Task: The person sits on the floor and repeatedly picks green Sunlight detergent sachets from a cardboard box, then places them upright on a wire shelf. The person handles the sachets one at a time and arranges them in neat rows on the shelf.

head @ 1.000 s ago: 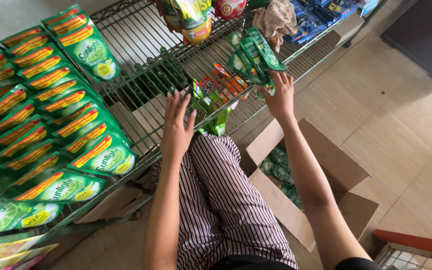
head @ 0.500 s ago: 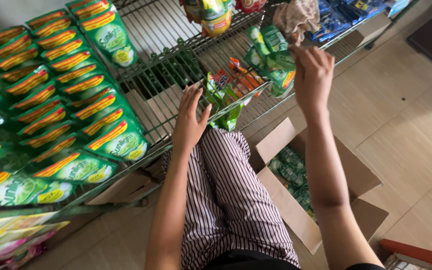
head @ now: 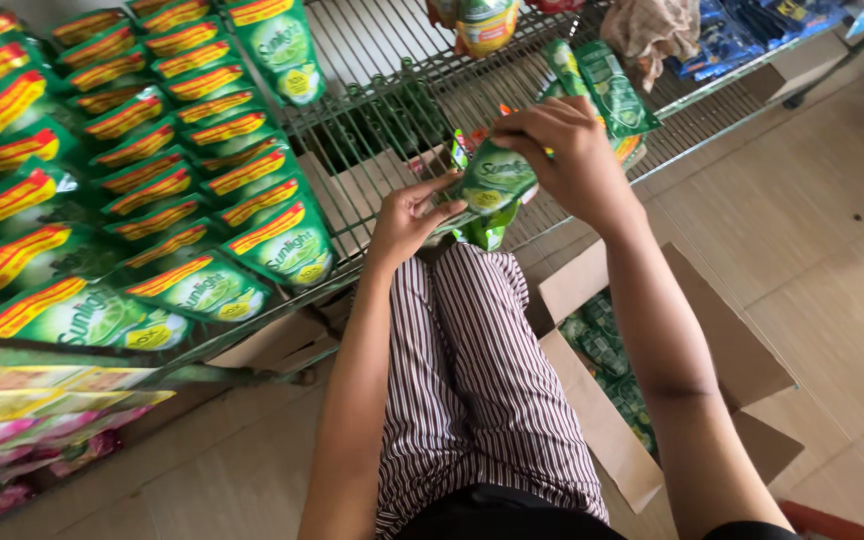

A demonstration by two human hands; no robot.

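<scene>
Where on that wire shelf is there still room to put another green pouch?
The bare green wire shelf is open between the rows of green pouches with red-and-yellow tops on the left and the loose green pouches by the right hand. The left side is packed tight. The left hand steadies a green pouch at the front edge.
</scene>
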